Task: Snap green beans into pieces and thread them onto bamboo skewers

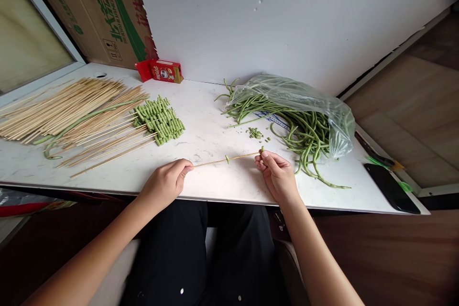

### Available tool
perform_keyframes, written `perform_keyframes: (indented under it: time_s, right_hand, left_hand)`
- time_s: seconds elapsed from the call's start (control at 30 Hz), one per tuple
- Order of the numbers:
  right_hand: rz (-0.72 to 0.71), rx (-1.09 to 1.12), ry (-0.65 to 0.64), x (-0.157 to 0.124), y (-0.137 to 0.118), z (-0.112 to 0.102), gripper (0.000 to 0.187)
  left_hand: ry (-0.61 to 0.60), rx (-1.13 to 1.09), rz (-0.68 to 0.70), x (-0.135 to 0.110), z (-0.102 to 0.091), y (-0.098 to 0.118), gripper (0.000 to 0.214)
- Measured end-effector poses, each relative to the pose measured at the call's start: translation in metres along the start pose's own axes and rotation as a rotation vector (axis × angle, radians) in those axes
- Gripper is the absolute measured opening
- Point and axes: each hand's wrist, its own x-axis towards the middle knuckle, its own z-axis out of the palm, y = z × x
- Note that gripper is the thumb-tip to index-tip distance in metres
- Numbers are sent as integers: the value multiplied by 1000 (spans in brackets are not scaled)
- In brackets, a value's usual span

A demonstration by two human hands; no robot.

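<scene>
My left hand (168, 180) is closed on one end of a thin bamboo skewer (210, 162), which runs level above the front of the white table. One short green bean piece (227, 159) sits crosswise on the skewer between my hands. At the skewer's other end, my right hand (277, 172) pinches another bean piece (262, 149) between thumb and fingers; whether the tip is through it I cannot tell. To the left lie filled skewers of bean pieces (159, 120) side by side. Beyond them spreads a big heap of bare skewers (68, 105), with long beans (86, 117) across it.
Long green beans (304, 129) spill from a clear plastic bag (297, 93) at the right. Small bean scraps (254, 132) lie before it. A black phone (390, 187) rests at the right edge. A red box (167, 71) and a cardboard sheet (96, 9) stand behind.
</scene>
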Motion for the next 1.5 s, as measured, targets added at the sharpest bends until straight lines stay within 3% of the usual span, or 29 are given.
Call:
perform_keyframes:
  time_s: [0.67,1.5]
  right_hand:
    - [-119,-91,76,-7,8,5,22]
    - [-157,-90,41,-11,13,6,24]
  left_hand:
    - [9,-5,21,-2,0,-2,20]
    - [-16,13,12,-5,0,-5,22]
